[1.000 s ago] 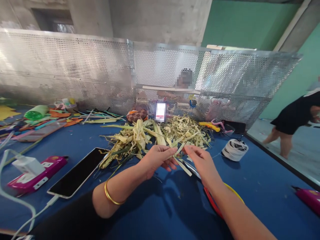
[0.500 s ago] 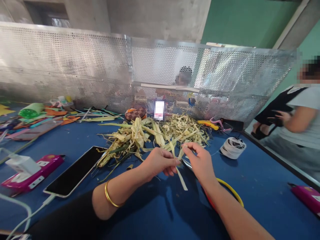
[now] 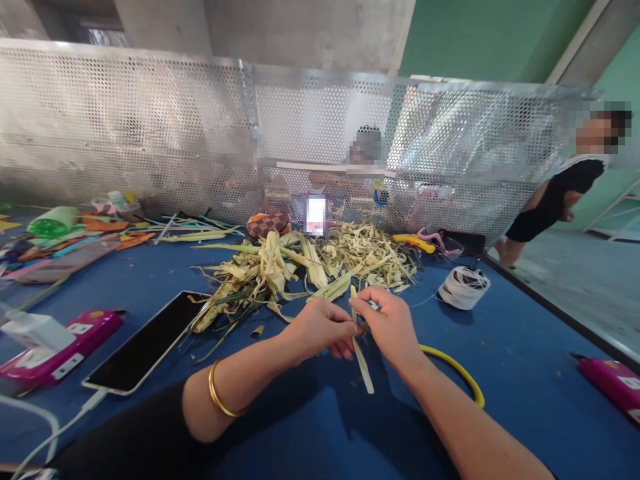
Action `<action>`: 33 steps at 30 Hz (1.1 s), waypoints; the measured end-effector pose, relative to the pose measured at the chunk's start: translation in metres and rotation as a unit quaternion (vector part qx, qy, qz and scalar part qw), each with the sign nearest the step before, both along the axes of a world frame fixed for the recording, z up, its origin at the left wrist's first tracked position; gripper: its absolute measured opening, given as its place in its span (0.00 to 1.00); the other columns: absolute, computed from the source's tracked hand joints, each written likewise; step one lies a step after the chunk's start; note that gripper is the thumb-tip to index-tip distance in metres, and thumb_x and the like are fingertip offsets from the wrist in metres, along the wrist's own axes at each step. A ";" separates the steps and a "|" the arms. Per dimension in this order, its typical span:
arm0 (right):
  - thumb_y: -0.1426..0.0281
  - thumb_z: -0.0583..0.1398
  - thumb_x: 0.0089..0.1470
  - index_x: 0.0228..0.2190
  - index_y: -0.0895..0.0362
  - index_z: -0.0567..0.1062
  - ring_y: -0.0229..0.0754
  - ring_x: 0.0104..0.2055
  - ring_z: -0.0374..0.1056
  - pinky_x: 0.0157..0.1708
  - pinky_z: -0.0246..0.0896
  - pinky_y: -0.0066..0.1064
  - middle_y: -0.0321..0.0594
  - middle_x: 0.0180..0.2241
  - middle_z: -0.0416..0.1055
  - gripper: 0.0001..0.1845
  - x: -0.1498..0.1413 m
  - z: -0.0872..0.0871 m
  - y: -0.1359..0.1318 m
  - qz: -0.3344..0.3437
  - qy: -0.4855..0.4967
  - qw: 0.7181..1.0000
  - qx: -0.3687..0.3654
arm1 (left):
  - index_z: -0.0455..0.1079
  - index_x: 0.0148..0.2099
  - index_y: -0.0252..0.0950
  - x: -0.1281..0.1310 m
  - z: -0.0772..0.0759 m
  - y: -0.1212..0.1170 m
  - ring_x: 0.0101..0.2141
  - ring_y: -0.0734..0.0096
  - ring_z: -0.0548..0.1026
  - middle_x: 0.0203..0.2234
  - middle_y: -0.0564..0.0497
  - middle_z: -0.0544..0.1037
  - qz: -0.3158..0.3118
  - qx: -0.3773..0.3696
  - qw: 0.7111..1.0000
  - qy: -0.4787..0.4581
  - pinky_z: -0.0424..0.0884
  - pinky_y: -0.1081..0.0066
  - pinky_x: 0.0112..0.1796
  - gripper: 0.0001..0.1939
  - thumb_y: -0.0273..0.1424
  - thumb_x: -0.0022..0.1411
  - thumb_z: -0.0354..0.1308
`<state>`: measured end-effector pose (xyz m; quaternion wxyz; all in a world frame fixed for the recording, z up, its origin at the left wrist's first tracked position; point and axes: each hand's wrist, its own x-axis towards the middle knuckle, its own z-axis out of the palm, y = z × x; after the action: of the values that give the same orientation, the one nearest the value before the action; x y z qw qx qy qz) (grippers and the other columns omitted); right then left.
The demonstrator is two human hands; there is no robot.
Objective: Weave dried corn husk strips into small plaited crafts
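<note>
My left hand (image 3: 320, 328) and my right hand (image 3: 387, 323) meet over the blue table (image 3: 525, 373), both pinched on one pale green leaf strip (image 3: 361, 357). The strip's lower end hangs down toward the table between the hands, and its upper end sticks up past my right fingers. A gold bangle sits on my left wrist. Just beyond the hands lies a pile of dried leaf strips and shreds (image 3: 305, 267).
A black phone (image 3: 145, 343) on a white cable lies at left beside a pink power strip (image 3: 55, 343). A yellow ring (image 3: 457, 373) and a spool of white cord (image 3: 464, 288) lie at right. A perforated metal screen (image 3: 150, 133) backs the table. A person (image 3: 555, 200) walks at far right.
Both hands have drawn closer to me and together, taking the strip off the pile so its end hangs lower. The person at right has moved farther off.
</note>
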<state>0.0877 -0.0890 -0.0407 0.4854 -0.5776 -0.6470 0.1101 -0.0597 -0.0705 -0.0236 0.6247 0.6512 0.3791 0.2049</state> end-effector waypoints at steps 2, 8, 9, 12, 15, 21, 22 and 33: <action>0.67 0.57 0.52 0.24 0.56 0.73 0.43 0.30 0.67 0.27 0.57 0.30 0.40 0.27 0.73 0.09 0.002 0.003 -0.001 -0.027 -0.035 0.998 0.052 | 0.71 0.23 0.33 -0.001 0.000 0.002 0.21 0.73 0.75 0.19 0.49 0.76 0.021 -0.016 1.000 -0.016 0.67 0.76 0.24 0.14 0.39 0.49 0.61; 0.66 0.54 0.58 0.23 0.56 0.71 0.40 0.30 0.66 0.34 0.57 0.32 0.40 0.25 0.69 0.14 -0.004 0.016 -0.020 -0.070 -0.131 0.967 0.206 | 0.72 0.33 0.32 -0.003 0.005 0.011 0.31 0.68 0.78 0.27 0.46 0.79 0.152 -0.082 0.973 -0.156 0.71 0.73 0.32 0.10 0.33 0.50 0.61; 0.65 0.54 0.58 0.21 0.56 0.70 0.39 0.27 0.64 0.31 0.57 0.30 0.38 0.23 0.68 0.16 -0.007 0.015 -0.023 -0.049 -0.128 0.975 0.173 | 0.72 0.33 0.32 -0.002 0.006 0.011 0.31 0.69 0.77 0.27 0.46 0.79 0.164 -0.085 0.967 -0.175 0.71 0.73 0.33 0.08 0.31 0.49 0.61; 0.61 0.55 0.56 0.20 0.56 0.71 0.36 0.23 0.63 0.25 0.55 0.28 0.36 0.22 0.68 0.18 -0.019 0.006 -0.024 0.003 -0.095 0.995 0.032 | 0.71 0.34 0.32 0.000 0.002 0.012 0.29 0.73 0.76 0.26 0.48 0.79 0.181 -0.078 0.957 -0.211 0.70 0.75 0.33 0.06 0.26 0.50 0.59; 0.58 0.57 0.53 0.20 0.55 0.73 0.37 0.23 0.64 0.23 0.54 0.27 0.36 0.22 0.70 0.17 -0.026 -0.003 -0.019 0.021 -0.047 0.996 -0.078 | 0.71 0.33 0.31 0.002 -0.005 0.012 0.28 0.74 0.75 0.24 0.48 0.78 0.186 -0.066 0.956 -0.217 0.68 0.77 0.31 0.05 0.25 0.51 0.58; 0.63 0.54 0.51 0.21 0.55 0.71 0.40 0.24 0.65 0.25 0.55 0.29 0.36 0.19 0.70 0.13 -0.025 -0.010 -0.013 0.045 0.018 0.987 -0.154 | 0.71 0.35 0.31 0.004 -0.011 0.014 0.27 0.73 0.74 0.25 0.49 0.78 0.193 -0.062 0.952 -0.227 0.67 0.76 0.28 0.09 0.25 0.48 0.61; 0.63 0.53 0.51 0.21 0.55 0.69 0.40 0.25 0.65 0.26 0.55 0.29 0.36 0.20 0.69 0.13 -0.024 -0.011 -0.013 0.049 0.015 0.987 -0.151 | 0.71 0.35 0.30 0.004 -0.011 0.014 0.26 0.74 0.74 0.24 0.49 0.77 0.194 -0.064 0.951 -0.230 0.67 0.76 0.28 0.09 0.25 0.48 0.62; 0.67 0.50 0.51 0.19 0.54 0.60 0.38 0.26 0.59 0.26 0.51 0.28 0.34 0.22 0.61 0.11 -0.024 -0.002 -0.019 0.088 -0.033 0.986 -0.134 | 0.70 0.31 0.31 0.005 -0.006 0.010 0.25 0.72 0.76 0.20 0.50 0.77 0.227 -0.101 0.934 -0.258 0.71 0.72 0.34 0.09 0.23 0.44 0.65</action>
<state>0.0642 -0.1078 -0.0430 0.3703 -0.5816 -0.6902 0.2196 -0.0552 -0.0607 -0.0299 0.7004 0.4056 0.3612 0.4630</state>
